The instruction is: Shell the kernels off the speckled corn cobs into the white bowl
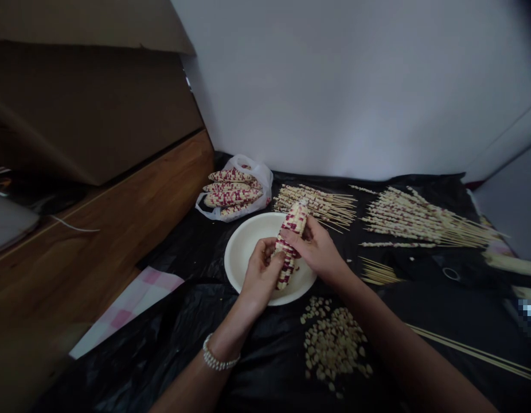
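Observation:
An ear of corn (pixel 287 269) with cream and dark red kernels is held upright, slightly tilted, over a white bowl (pixel 236 252). My left hand (pixel 261 272) grips its lower left side, the thumb lying across the kernels. Higher up on the right, my right hand (pixel 315 244) is wrapped round the same ear, its thumb pressed on the front. Parts of the fingers of both hands are hidden behind the corn. A few dark bits lie inside the bowl, near the ear's lower end.
A plastic bag (pixel 265 178) of corn ears stands behind the bowl. Kernel-threaded skewers (pixel 407 221) lie at right, with another bunch (pixel 317 203) behind the bowl. Bare sticks (pixel 379 272) and a kernel pile (pixel 336 344) lie nearer. Black plastic (pixel 179 327) covers the surface; a wall (pixel 334 86) rises behind.

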`<state>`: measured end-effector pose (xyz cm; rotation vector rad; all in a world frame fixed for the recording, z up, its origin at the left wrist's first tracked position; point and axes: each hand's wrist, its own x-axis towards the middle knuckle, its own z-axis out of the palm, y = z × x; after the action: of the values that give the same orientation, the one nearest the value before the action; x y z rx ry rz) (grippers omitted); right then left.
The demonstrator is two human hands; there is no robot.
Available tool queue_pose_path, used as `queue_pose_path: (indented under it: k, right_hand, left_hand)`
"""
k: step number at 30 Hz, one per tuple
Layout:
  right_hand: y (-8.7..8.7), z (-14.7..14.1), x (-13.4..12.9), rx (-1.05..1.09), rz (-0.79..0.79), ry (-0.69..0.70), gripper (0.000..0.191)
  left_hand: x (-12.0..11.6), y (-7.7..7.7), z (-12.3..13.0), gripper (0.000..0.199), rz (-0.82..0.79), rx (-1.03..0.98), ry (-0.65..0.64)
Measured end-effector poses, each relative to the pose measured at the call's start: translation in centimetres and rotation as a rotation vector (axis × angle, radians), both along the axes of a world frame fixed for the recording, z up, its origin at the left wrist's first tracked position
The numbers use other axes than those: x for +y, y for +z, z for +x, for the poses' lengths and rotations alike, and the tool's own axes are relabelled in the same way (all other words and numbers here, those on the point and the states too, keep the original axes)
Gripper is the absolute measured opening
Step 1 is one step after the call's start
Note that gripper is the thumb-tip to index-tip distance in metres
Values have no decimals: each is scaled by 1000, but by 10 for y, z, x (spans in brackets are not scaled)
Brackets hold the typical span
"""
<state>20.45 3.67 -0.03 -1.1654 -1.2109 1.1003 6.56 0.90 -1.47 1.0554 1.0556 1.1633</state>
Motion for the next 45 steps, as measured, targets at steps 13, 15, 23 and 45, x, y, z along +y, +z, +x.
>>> queue_pose_path:
  k: [13, 15, 23, 45]
  right_hand:
    - [-1, 1, -3, -237, 16, -47, 41]
    - [0, 0, -4, -295, 26, -70, 41]
    - [2, -2, -4, -195, -20, -35, 38]
    - [-7, 3, 2, -149, -2, -38, 44]
  left_hand:
    - [0, 1, -2, 30, 61, 90, -36]
    - [-1, 3, -1, 27, 126, 203, -22]
    - [3, -6, -3, 25, 115, 176, 15]
    - [1, -4, -5, 41, 49, -22, -70]
